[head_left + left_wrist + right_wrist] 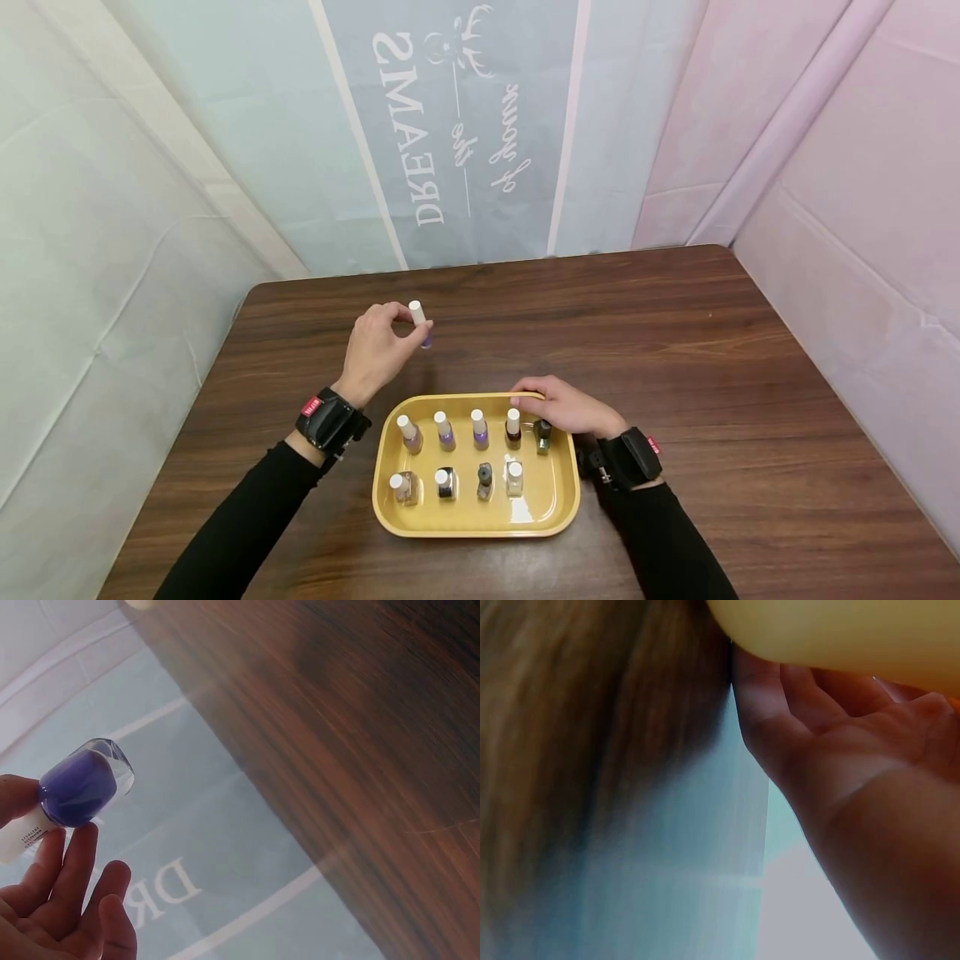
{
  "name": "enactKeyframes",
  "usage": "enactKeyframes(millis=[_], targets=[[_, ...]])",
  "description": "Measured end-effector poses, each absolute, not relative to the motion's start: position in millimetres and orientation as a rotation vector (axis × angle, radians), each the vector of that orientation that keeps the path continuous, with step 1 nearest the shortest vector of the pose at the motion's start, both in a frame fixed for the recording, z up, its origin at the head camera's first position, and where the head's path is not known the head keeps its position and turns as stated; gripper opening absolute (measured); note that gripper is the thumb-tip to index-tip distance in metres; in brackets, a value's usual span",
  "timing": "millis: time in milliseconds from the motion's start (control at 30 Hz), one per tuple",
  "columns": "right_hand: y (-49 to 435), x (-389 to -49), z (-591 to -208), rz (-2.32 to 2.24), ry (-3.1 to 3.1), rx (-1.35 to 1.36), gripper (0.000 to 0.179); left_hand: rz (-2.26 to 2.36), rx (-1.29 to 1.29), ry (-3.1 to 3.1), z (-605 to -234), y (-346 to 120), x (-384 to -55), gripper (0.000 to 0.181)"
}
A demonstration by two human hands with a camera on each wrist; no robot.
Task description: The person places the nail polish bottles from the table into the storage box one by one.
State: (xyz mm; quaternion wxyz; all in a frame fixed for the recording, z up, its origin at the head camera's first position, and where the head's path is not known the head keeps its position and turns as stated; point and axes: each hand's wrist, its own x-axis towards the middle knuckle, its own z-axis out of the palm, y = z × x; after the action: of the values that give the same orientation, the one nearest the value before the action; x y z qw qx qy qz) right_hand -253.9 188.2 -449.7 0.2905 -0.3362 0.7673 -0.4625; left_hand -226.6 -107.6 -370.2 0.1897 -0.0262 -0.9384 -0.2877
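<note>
My left hand point(377, 348) pinches a nail polish bottle point(79, 787) between thumb and fingers, beyond the tray's back left corner. Its white cap point(416, 311) points up and its glass is filled with purple polish. At the back right corner of the yellow tray point(551, 504), my right hand point(567, 408) grips the rim; in the right wrist view its fingers point(761, 694) go partly out of sight behind the tray wall. Two rows of nail polish bottles stand in the tray, among them a purple one point(480, 433), a black one point(446, 485) and a dark green one point(542, 439).
The tray sits on a dark wooden table point(712, 400). Behind the table hangs a pale blue curtain point(480, 233) with white lettering, and light fabric walls point(847, 225) rise on both sides. Bare tray floor shows at the front right, beside a clear bottle point(514, 478).
</note>
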Motion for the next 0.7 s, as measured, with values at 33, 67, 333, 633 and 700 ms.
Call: enactKeyframes(millis=[33, 67, 333, 633, 700], targets=[[188, -254, -450, -1.233, 2.048, -0.897, 0.024, -0.801, -0.079, -2.638, -370, -106, -226, 0.029], [188, -254, -450, -1.233, 2.052, -0.899, 0.023, -0.792, -0.086, -2.637, -369, -105, -225, 0.029], [187, -255, -451, -1.234, 2.056, -0.907, 0.024, -0.760, -0.148, -2.638, -364, -99, -215, 0.028], [188, -255, -450, -1.237, 2.036, -0.914, 0.028, -0.751, -0.244, -2.600, -359, -91, -204, 0.022], [188, -255, -450, -1.236, 2.034, -0.908, 0.027, -0.741, -0.249, -2.605, -358, -88, -202, 0.022]])
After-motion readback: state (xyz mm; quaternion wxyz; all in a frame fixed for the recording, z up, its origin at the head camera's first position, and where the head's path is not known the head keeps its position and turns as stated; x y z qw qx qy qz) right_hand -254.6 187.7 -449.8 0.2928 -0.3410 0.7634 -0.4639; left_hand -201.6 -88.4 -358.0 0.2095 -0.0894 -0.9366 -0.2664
